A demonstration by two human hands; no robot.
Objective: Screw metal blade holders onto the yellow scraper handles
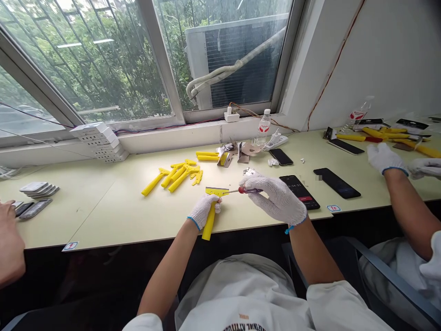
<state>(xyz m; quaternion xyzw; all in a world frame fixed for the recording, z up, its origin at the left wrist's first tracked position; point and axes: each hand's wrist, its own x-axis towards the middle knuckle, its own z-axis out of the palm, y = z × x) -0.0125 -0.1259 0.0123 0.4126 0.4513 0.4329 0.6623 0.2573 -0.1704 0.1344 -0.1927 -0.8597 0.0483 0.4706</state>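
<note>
My left hand (206, 210), in a white knit glove, is wrapped round a yellow scraper (208, 225) near the table's front edge. The scraper's handle points down toward me, and a dark blade strip runs along the top of its head. In my gloved right hand (279, 197) is a screwdriver (243, 190) with a red and dark handle, held level. Its shaft reaches left to the scraper's head; whether the tip sits in a screw is too small to tell. Farther back on the table lie several yellow scraper parts (181, 177).
Small screws (250, 172) lie behind my right hand, near loose metal blades and packaging (242, 154). Phones (299, 191) lie to the right, and a water bottle (263, 126) stands by the window. Co-workers' hands (386, 158) show at right and at far left.
</note>
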